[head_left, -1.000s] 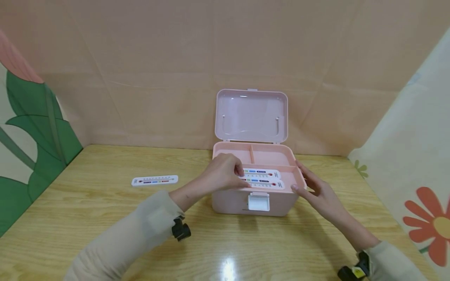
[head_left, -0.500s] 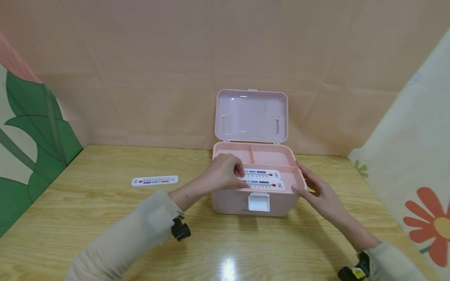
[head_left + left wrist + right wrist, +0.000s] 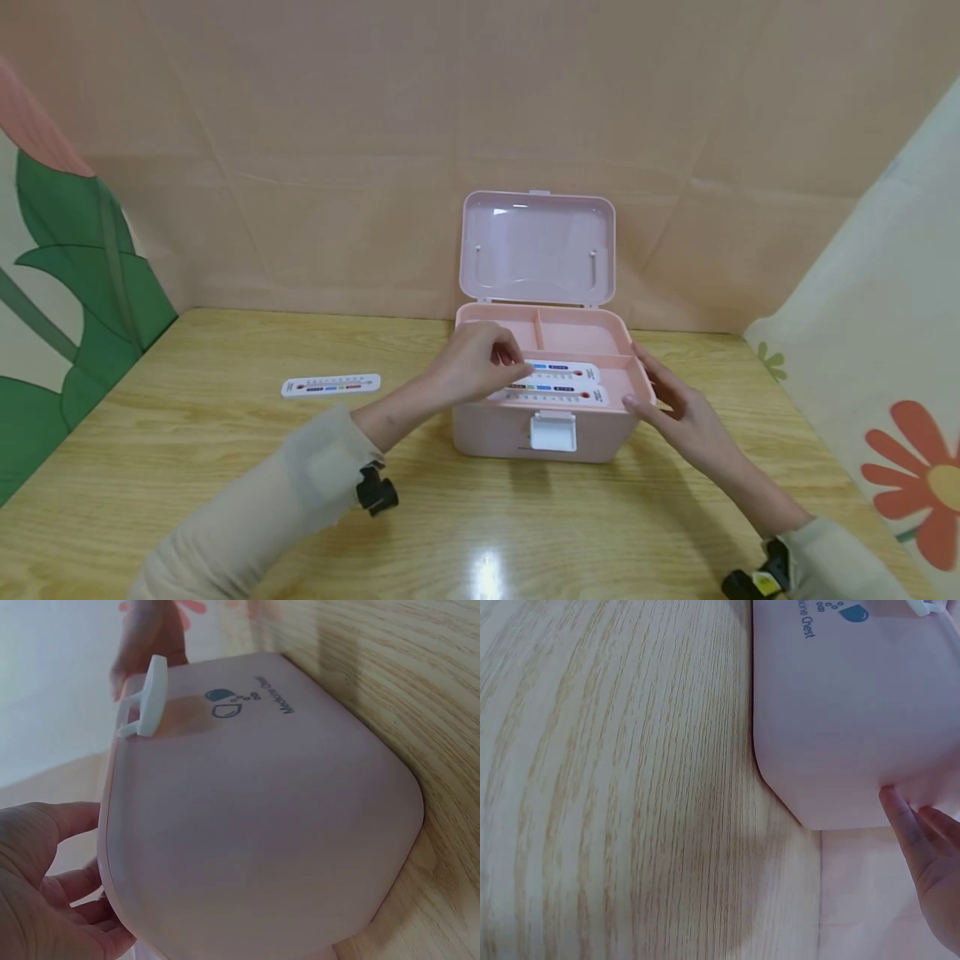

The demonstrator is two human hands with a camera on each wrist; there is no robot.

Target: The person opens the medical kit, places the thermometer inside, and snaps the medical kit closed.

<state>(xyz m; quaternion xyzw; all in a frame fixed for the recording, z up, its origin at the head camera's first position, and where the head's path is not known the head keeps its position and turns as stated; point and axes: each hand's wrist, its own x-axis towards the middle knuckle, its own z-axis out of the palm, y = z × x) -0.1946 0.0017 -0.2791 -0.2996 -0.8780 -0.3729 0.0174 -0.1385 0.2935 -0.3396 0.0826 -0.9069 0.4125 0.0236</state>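
Observation:
A pink medicine chest (image 3: 495,433) stands with its lid (image 3: 537,246) raised and a divided tray (image 3: 585,333) inside. Two white thermometer strips, an upper one (image 3: 577,368) and a lower one (image 3: 558,395), lie side by side in the tray's front compartment. My left hand (image 3: 476,362) hovers over their left ends, fingers loosely bent; nothing shows in its grasp, though some fingertips are hidden behind the rim in the left wrist view. With extended fingers and thumb, my right hand (image 3: 686,421) touches the chest's right side and front corner. Fingertips press the side wall in the right wrist view.
A third thermometer strip (image 3: 331,385) lies on the wooden table (image 3: 225,467), left of the chest. The white latch (image 3: 552,433) hangs at the chest's front. A plain backdrop (image 3: 315,208) rises behind, with flower-printed cloth (image 3: 847,350) at the right.
My left thumb has lifted off the lower strip and moved up toward the upper one, as the left wrist shifted slightly left. The right hand and the strips stay in place.

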